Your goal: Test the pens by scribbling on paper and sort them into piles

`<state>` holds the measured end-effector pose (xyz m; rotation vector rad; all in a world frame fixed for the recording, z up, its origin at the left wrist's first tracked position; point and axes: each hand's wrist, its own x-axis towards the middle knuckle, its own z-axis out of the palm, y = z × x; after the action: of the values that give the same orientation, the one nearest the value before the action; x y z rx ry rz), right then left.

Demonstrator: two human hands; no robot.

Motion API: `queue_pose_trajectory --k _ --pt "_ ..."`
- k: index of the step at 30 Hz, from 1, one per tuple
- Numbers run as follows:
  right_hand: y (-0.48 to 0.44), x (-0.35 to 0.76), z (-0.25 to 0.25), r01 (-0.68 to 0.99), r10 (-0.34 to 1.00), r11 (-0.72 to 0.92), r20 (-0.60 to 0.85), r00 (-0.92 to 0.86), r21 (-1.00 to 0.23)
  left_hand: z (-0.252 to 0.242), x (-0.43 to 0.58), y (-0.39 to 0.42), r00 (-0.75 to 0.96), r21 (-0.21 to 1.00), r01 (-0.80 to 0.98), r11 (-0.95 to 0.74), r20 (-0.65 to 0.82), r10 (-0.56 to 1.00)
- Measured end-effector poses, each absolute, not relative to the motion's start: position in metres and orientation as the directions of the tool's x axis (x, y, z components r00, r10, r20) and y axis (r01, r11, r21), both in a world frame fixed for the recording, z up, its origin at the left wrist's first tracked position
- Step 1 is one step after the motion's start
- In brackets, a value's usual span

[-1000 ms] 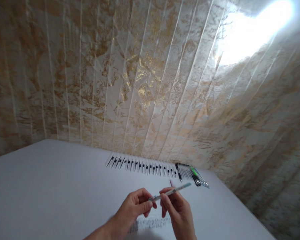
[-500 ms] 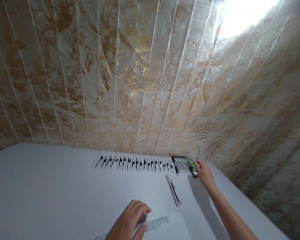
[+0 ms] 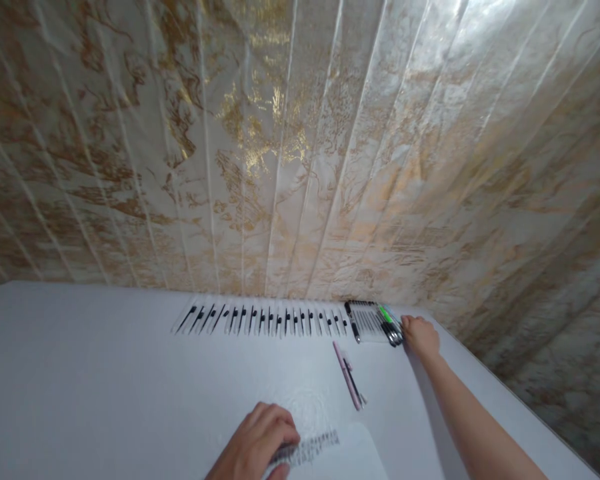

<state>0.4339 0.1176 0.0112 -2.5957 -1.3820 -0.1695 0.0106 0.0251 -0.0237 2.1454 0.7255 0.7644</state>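
Note:
My right hand point(image 3: 421, 335) is at the right end of a row of pens, fingers drawn together on a pale blue-topped pen point(image 3: 394, 316) that lies against its neighbours. Beside it are a pen with a bright green part point(image 3: 385, 315) and several black-and-clear pens point(image 3: 367, 323) lying close together. My left hand point(image 3: 263, 440) is low in the middle, its fingers curved and its thumb apart. It rests by dark printed marks point(image 3: 313, 448) on a pale sheet point(image 3: 350, 457), and I see nothing held in it.
A long row of clear pen parts with black pieces point(image 3: 260, 320) runs along the table's back edge. A pink pen point(image 3: 347, 375) and a thin dark refill point(image 3: 353, 380) lie in front. Patterned, shiny sheeting point(image 3: 290, 167) rises behind the white table point(image 3: 105, 380).
My right hand has moved slightly right and lowered the pale pen, which stuck up before, alongside the other pens. My left fingers have curled down a little. The camera view has shifted.

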Motion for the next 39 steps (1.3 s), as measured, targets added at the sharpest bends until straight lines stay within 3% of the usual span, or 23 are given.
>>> queue_pose_trajectory --k 7,11,18,23,28,31,39 --pt "0.092 0.368 0.036 0.916 0.892 -0.389 0.206 0.402 -0.098 -0.026 0.009 0.026 0.706 0.736 0.272 -0.620 0.286 0.648" --pt "0.065 0.304 0.023 0.967 0.961 -0.238 0.123 0.248 -0.092 -0.025 0.010 0.022 0.693 0.743 0.282 -0.607 0.280 0.664" --pt "0.048 0.234 0.002 0.986 0.970 -0.127 0.194 0.146 -0.103 -0.032 0.011 0.016 0.653 0.746 0.287 -0.601 0.306 0.693" --pt "0.035 0.199 0.000 0.963 0.968 0.198 0.193 -0.163 -0.182 -0.028 0.007 0.021 0.523 0.736 0.349 -0.580 0.361 0.772" --pt "0.024 0.179 0.005 0.870 0.916 0.399 0.181 -0.359 -0.290 -0.010 0.000 0.028 0.480 0.669 0.537 -0.515 0.260 0.838" --pt "0.029 0.198 0.019 0.868 0.929 0.367 0.179 -0.323 -0.334 -0.005 0.000 0.032 0.490 0.619 0.596 -0.511 0.223 0.842" --pt "0.040 0.291 0.032 0.973 0.998 -0.065 0.011 0.070 -0.222 -0.011 0.001 0.036 0.516 0.584 0.597 -0.550 0.246 0.821"
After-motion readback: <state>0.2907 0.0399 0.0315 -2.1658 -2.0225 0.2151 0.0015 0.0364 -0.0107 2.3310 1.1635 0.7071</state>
